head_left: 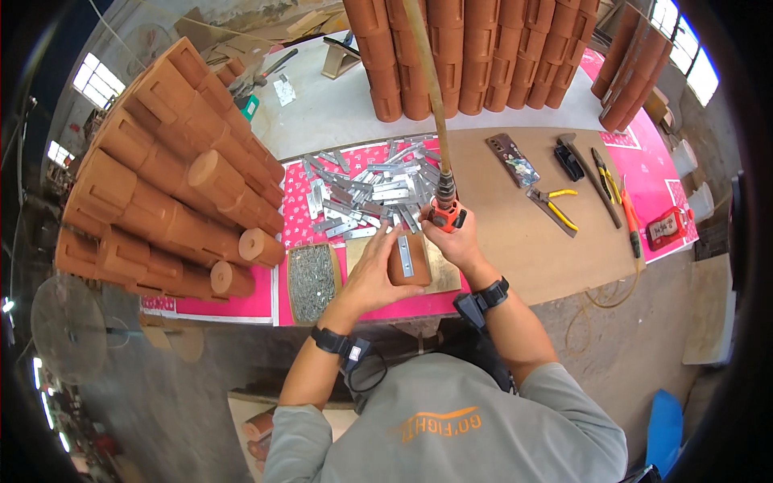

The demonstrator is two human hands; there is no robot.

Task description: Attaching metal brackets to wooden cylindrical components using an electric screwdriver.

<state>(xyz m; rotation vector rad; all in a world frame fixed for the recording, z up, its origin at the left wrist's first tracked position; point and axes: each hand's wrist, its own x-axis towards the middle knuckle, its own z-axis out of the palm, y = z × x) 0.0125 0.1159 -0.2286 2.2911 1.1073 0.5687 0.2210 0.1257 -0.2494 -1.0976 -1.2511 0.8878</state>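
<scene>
My left hand (369, 278) is wrapped round a short reddish-brown cylinder (418, 272) lying on a small board (444, 276). A silver metal strip with holes (406, 256) rests lengthwise on top of it. My right hand (457, 243) grips an orange power screwdriver (447, 212), just beyond the cylinder's far right side. A yellowish hose (431, 97) runs up from the tool. Its bit is hidden behind the hand. Past my hands spreads a heap of loose metal strips (386, 189). Beside my left hand sits a box of screws (312, 278).
Brown cylinders (137, 197) are piled high at the left, and upright columns (455, 64) stand at the back. On the brown sheet at right lie a phone (513, 160), yellow-handled pliers (555, 206) and a hammer (593, 177). A red case (667, 229) sits near the right edge.
</scene>
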